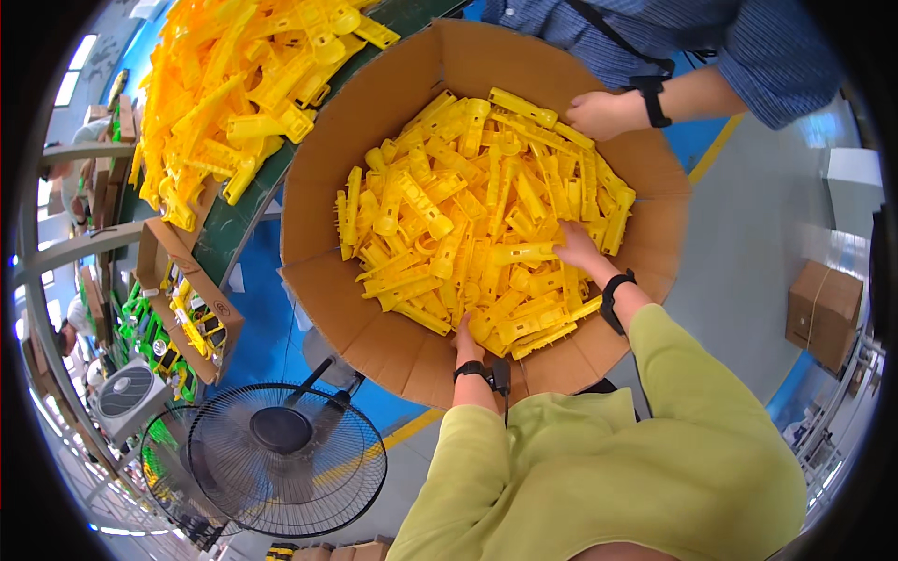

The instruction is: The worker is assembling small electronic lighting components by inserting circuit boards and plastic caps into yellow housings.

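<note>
Right hand [578, 247]: fingertips at the end of one of the yellow plastic parts [435, 210], over the right half of the heap. From my remote feed I cannot tell whether they pinch it or only rest there. Left hand [468, 343]: at the heap's near edge, just inside the carton's near wall; its fingers are partly hidden among the parts, so I cannot tell if they are spread or closed.

The heap lies inside the big open carton [323, 187], which I take as landmark. A co-worker's hand [603, 114] is at the carton's far right side, beside the heap (blue striped sleeve, dark wristband).

Surroundings: left of the carton, a green bench [238, 213] carries a second yellow pile [224, 103]. Nearer than that, also left, a smaller open box [224, 323] holds more parts, with green pieces [154, 332] beside it. Near left of the carton stands a black fan [281, 430]. Around the carton, the floor [748, 215] is grey and blue with yellow lines; well to its right sits a closed brown box [823, 304].

Hard to read: the carton's bottom is covered by parts, the co-worker is cut off by my view's upper edge, and the far-left room is small and warped.
</note>
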The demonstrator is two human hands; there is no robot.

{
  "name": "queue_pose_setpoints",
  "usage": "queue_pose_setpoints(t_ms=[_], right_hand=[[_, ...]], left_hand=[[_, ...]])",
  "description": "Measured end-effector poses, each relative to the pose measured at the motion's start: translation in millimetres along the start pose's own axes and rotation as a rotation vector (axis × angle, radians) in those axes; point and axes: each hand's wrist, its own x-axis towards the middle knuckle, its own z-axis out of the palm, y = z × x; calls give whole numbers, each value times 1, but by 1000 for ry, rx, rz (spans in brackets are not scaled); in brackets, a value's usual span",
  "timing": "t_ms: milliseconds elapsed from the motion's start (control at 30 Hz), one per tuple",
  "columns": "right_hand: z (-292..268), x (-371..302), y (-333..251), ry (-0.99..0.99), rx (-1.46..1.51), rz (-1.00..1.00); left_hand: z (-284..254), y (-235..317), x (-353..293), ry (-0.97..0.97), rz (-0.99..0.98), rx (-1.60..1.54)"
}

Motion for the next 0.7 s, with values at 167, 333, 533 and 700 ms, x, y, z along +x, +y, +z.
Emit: queue_pose_setpoints(t_ms=[167,333,533,700], right_hand=[[28,4,-13,43,117,47],[26,0,-35,-108,337,41],[40,6,-15,-90,354,-31],[35,-1,-28,-222,512,18]], left_hand=[[3,2,-14,-181,-137,-202],[-10,-20,-4,-306,-102,-238],[27,3,-28,-284,-247,-81],[25,13,-24,-465,-359,-57]])
